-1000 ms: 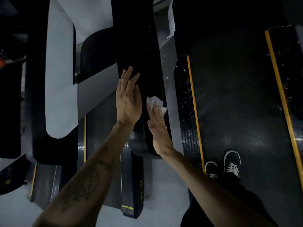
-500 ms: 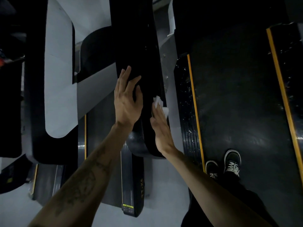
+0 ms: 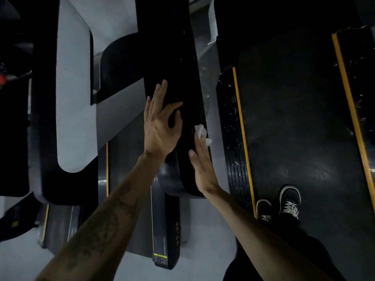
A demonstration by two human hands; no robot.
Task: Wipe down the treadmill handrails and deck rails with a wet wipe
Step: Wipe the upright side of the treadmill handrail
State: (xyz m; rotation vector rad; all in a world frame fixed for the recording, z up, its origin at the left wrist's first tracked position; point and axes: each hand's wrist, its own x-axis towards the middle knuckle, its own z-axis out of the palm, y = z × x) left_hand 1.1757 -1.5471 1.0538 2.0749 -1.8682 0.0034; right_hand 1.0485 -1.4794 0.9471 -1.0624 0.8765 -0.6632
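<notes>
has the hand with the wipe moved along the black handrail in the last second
Yes. The right hand with the wet wipe has slid back toward the handrail's rounded near end, while the left hand stays put.

Left hand (image 3: 161,128) lies on top of the black handrail (image 3: 172,63), fingers spread and mostly straight, thumb out to the right. Right hand (image 3: 203,169) presses flat against the handrail's right side, white wet wipe (image 3: 201,131) bunched under its fingertips. Treadmill belt (image 3: 294,128) to the right, yellow-edged deck rail (image 3: 233,128) beside it, two black shoes (image 3: 289,199) standing on the belt. Light grey floor (image 3: 132,266) below.
</notes>
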